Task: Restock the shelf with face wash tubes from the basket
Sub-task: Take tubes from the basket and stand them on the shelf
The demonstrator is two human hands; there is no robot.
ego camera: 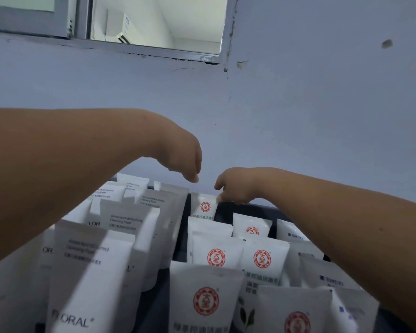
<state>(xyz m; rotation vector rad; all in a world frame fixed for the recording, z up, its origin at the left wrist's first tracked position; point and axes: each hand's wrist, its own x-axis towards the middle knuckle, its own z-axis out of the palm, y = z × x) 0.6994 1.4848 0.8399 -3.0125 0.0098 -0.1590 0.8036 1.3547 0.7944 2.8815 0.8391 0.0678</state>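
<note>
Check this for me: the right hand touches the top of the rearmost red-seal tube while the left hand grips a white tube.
Not quite. The head view shows the left hand gripping nothing; it hangs clear of the white tubes. The right hand does touch the top of the rearmost red-seal tube.

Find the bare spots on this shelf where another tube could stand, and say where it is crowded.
Bare back patch: right of the rearmost red-seal tube, below the right hand. Narrow dark strip between the FLORAL tubes and the red-seal tubes. Crowded everywhere nearer the front.
</note>
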